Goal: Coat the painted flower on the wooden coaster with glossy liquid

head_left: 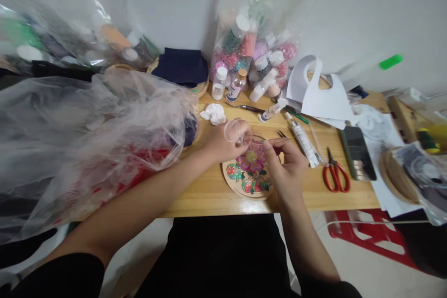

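Floral disc (249,169) lies beneath both hands (228,139) (288,163), angled inward.

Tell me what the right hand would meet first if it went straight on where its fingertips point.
Most likely the left hand, just ahead of the right hand, though depth is unclear.

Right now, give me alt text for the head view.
A person's left hand holds something round and clear, the right hand a thin stick, over a round flower picture on a wooden table, red-handled scissors nearby.
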`<move>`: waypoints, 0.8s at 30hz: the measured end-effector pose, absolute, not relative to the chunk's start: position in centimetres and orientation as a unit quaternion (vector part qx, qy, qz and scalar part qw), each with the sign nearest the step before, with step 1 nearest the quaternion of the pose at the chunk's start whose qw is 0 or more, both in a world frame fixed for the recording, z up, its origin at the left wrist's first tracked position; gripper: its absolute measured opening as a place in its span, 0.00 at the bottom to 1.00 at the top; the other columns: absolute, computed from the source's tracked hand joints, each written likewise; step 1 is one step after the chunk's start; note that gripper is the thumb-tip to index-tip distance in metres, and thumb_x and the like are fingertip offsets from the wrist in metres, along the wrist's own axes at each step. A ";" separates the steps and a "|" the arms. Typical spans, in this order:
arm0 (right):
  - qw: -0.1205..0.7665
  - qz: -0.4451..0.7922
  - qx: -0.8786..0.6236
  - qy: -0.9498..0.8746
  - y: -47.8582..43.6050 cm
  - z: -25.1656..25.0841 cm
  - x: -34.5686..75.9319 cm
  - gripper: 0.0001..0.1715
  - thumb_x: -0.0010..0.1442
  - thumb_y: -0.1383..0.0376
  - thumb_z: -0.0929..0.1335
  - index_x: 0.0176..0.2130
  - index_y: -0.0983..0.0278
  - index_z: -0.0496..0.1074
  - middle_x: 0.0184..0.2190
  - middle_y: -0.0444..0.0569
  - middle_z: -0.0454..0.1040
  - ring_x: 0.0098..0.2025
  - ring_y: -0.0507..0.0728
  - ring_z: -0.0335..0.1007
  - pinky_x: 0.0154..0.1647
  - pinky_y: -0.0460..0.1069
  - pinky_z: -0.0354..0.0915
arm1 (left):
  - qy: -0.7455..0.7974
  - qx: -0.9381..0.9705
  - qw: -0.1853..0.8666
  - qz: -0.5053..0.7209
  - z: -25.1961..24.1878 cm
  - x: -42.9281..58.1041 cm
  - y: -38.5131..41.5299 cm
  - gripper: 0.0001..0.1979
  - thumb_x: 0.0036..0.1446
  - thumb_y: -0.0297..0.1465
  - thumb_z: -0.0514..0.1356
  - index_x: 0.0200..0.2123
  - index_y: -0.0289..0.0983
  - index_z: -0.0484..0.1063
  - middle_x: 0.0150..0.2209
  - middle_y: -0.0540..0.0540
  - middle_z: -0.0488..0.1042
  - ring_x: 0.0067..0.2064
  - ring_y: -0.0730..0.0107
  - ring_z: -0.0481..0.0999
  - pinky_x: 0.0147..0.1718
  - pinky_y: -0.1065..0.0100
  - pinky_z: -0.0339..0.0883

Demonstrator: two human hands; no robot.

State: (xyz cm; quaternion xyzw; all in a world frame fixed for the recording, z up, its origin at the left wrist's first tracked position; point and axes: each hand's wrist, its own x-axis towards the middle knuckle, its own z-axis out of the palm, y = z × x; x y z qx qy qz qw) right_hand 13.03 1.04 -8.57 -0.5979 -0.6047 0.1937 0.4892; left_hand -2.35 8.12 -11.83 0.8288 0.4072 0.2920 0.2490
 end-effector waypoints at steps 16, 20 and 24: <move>0.634 0.239 -0.569 -0.467 -2.4 -8.7 15.6 0.04 0.55 0.65 0.73 0.29 0.62 0.75 0.24 0.41 0.72 0.27 0.50 0.67 0.30 0.47 0.63 | 0.417 0.837 0.228 0.272 -11.8 -2.3 8.2 0.05 0.53 0.29 0.59 0.36 0.37 0.69 0.35 0.49 0.73 0.37 0.70 0.72 0.36 0.68 0.62; 0.617 0.226 -0.590 -0.470 -4.7 -10.0 16.3 0.05 0.56 0.65 0.72 0.29 0.62 0.74 0.23 0.41 0.70 0.27 0.50 0.66 0.29 0.47 0.61 | 0.424 0.834 0.219 0.276 -11.9 -2.2 8.2 0.06 0.53 0.29 0.58 0.36 0.36 0.70 0.35 0.48 0.72 0.39 0.68 0.72 0.37 0.67 0.62; 0.587 0.229 -0.598 -0.496 -6.0 -11.6 16.6 0.04 0.57 0.66 0.71 0.30 0.62 0.73 0.24 0.42 0.69 0.28 0.50 0.65 0.29 0.47 0.61 | 0.432 0.832 0.217 0.272 -11.9 -2.1 8.2 0.06 0.53 0.29 0.59 0.36 0.35 0.70 0.34 0.47 0.72 0.38 0.68 0.72 0.36 0.66 0.62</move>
